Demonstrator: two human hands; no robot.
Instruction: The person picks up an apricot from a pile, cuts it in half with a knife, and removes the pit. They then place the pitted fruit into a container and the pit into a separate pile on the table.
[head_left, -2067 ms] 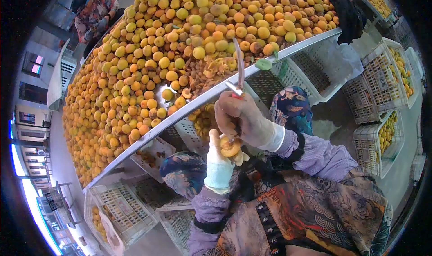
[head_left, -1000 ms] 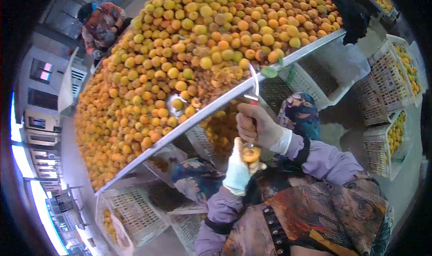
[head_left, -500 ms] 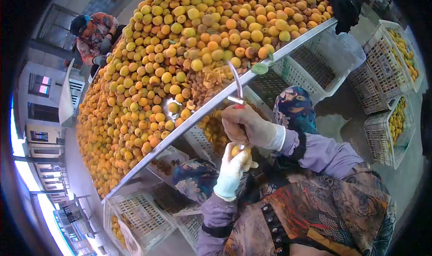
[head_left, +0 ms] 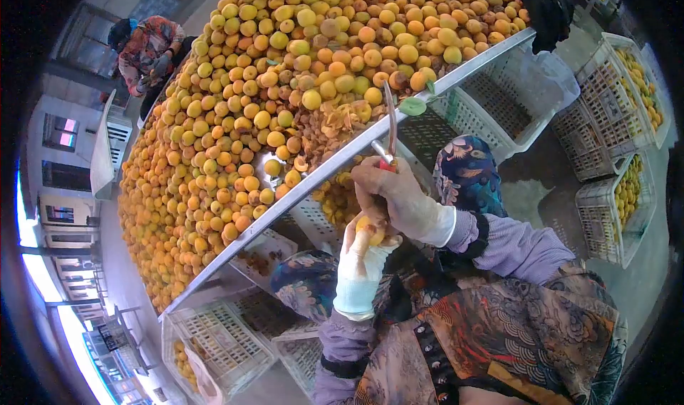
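Observation:
My left hand [head_left: 360, 266], in a white glove, is closed around an apricot [head_left: 372, 232]. Just above it and close to the fruit, my right hand [head_left: 410, 205] grips a curved knife [head_left: 392, 123] with a red part near the blade. The blade points up and away from me, over the metal table edge; the rest of the handle is hidden in my fist. Beyond the edge lies a large heap of apricots [head_left: 235, 127], with torn peel and pulp [head_left: 338, 123] near the rim.
A metal edge [head_left: 285, 204] borders the heap. Below it stand white plastic crates [head_left: 221, 341], one of them partly under my hands with fruit. More crates [head_left: 591, 120] of fruit are stacked at right. A black bag [head_left: 545, 13] hangs at the corner. Another person [head_left: 153, 45] sits at far left.
The knife blade has swung from leaning left to nearly upright. My left hand has turned, and more of the apricot shows. The person at far left has moved their hands.

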